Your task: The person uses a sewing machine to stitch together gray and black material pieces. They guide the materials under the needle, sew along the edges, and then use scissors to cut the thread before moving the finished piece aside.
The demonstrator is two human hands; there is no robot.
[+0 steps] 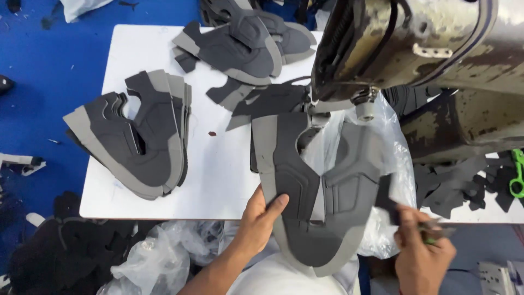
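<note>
1. While the left side of the white table (218, 180) carries a fanned stack of grey shoe pieces (139, 136), its bottom edges hang slightly over the table edge; it looks set aside within reach.
2. Below the table, a clear plastic bag (158, 257) lies crumpled beside a heap of dark scraps (65, 251); I cannot tell what the bag holds.
3. Second pile of shoe pieces (245, 46) sits at the table's far edge, loosely overlapped.
4. Left hand (256, 216) pinches the near edge of the flat grey shoe upper (314, 191), thumb on top, keeping it spread flat under the sewing machine (415, 60).
5. Upper lies on a clear plastic sheet (393, 147), probably to let it slide.
6. Right hand (423, 248) is closed around a small tool (436, 229), blurred, likely snips, near the upper's right edge.
7. Green tool (517, 175) rests far right among dark offcuts.
</note>
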